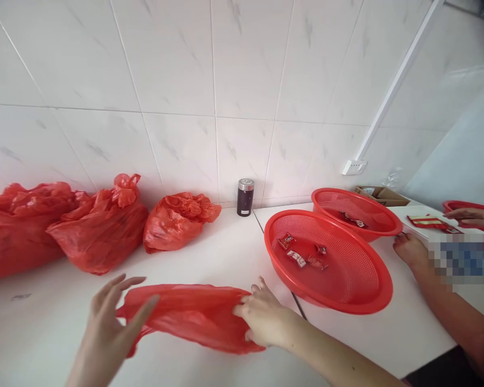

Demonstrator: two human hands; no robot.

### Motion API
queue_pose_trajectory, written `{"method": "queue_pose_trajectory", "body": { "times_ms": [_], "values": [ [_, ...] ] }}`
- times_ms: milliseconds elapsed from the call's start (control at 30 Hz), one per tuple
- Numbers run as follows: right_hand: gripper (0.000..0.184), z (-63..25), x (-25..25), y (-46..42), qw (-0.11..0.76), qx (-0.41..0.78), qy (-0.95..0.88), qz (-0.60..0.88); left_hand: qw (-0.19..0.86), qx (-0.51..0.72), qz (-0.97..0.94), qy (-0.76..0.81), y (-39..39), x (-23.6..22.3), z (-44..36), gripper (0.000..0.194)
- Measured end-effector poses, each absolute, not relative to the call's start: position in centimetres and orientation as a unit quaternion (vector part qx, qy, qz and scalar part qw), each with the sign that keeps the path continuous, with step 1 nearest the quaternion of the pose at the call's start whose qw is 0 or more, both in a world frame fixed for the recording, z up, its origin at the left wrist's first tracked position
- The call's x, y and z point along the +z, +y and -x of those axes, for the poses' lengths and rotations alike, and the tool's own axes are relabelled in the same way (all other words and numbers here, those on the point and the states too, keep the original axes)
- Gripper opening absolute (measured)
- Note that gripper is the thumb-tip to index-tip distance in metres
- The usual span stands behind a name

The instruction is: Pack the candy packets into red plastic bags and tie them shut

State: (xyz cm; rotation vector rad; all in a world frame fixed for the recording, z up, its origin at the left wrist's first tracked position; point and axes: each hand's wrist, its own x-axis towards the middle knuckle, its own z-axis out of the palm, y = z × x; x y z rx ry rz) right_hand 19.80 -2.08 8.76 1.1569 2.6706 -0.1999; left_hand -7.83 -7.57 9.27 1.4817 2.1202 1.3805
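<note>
A thin red plastic bag (193, 314) is stretched sideways, low over the white table in front of me. My right hand (264, 317) has its fingers curled on the bag's right end, gripping the film. At the opposite end is my left hand (111, 320), thumb and fingers spread apart, with the bag's edge just beyond them. Right of the bag stands a red plastic basket (358, 303), and a few small wrapped packets (296, 258) lie on its bottom.
Filled red bags (100, 236) line the back left, beside a smaller bunched bag (177, 223). A dark tumbler (244, 199) stands by the wall. Behind the near basket is a second red basket (395, 226). Another person's arm (439, 293) reaches in at right, near a cardboard box (387, 196).
</note>
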Motion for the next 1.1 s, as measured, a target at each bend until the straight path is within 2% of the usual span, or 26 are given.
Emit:
{"method": "queue_pose_trajectory", "body": {
  "times_ms": [67, 133, 200, 267, 333, 467, 567, 667, 767, 833, 867, 933, 1000, 1033, 1100],
  "values": [
    [0.023, -19.4, 9.6, -2.3, 0.107, -0.073, 0.901, -0.414, -0.064, 0.404, -0.593, 0.694, -8.1, 8.1, 5.3, 0.032],
    [0.017, -19.2, 10.7, -2.8, 0.056, -0.074, 0.901, -0.424, -0.148, 0.335, -0.641, 0.674, -8.2, 6.5, 3.7, 0.029],
    [0.012, -19.0, 11.7, -3.5, -0.043, -0.077, 0.91, -0.405, -0.16, 0.267, -0.657, 0.687, -7.9, 5.0, 3.5, 0.031],
    [0.016, -18.3, 12.0, -4.0, -0.143, -0.09, 0.914, -0.369, -0.136, 0.207, -0.663, 0.707, -7.1, 3.6, 4.2, 0.032],
    [0.023, -17.1, 11.1, -3.9, -0.174, -0.103, 0.917, -0.344, -0.098, 0.156, -0.679, 0.711, -6.3, 2.4, 4.8, 0.036],
    [0.022, -14.8, 6.9, -1.6, -0.066, -0.083, 0.94, -0.325, -0.066, 0.114, -0.706, 0.696, -4.9, 0.5, 4.5, 0.049],
    [0.022, -14.5, 4.5, -0.2, -0.009, -0.075, 0.932, -0.355, -0.077, 0.124, -0.7, 0.699, -4.1, 0.2, 4.9, 0.052],
    [0.027, -15.5, 5.0, -0.4, 0.034, -0.084, 0.925, -0.37, -0.112, 0.152, -0.654, 0.732, -3.3, 1.5, 6.7, 0.045],
    [0.034, -16.8, 8.4, -1.4, 0.152, -0.151, 0.922, -0.322, -0.137, 0.194, -0.595, 0.768, -2.6, 3.7, 8.4, 0.04],
    [0.039, -17.3, 11.0, -1.8, 0.188, -0.243, 0.909, -0.281, -0.092, 0.196, -0.598, 0.772, -2.6, 5.0, 8.5, 0.044],
    [0.04, -17.5, 12.1, -1.8, 0.162, -0.282, 0.906, -0.271, -0.05, 0.185, -0.61, 0.769, -2.8, 5.5, 8.2, 0.049],
    [0.037, -17.3, 13.1, -1.6, 0.056, -0.312, 0.91, -0.269, 0.046, 0.157, -0.636, 0.754, -3.5, 6.4, 7.3, 0.061],
    [0.035, -16.8, 12.6, -1.2, -0.032, -0.279, 0.923, -0.265, 0.134, 0.141, -0.654, 0.731, -4.3, 7.2, 6.5, 0.068],
    [0.033, -16.5, 11.9, -1.0, -0.036, -0.248, 0.931, -0.267, 0.176, 0.134, -0.661, 0.717, -4.8, 7.6, 6.3, 0.068],
    [0.037, -16.2, 10.4, -0.6, 0.045, -0.18, 0.936, -0.3, 0.253, 0.116, -0.672, 0.686, -5.5, 8.2, 6.4, 0.06]
  ]
}}
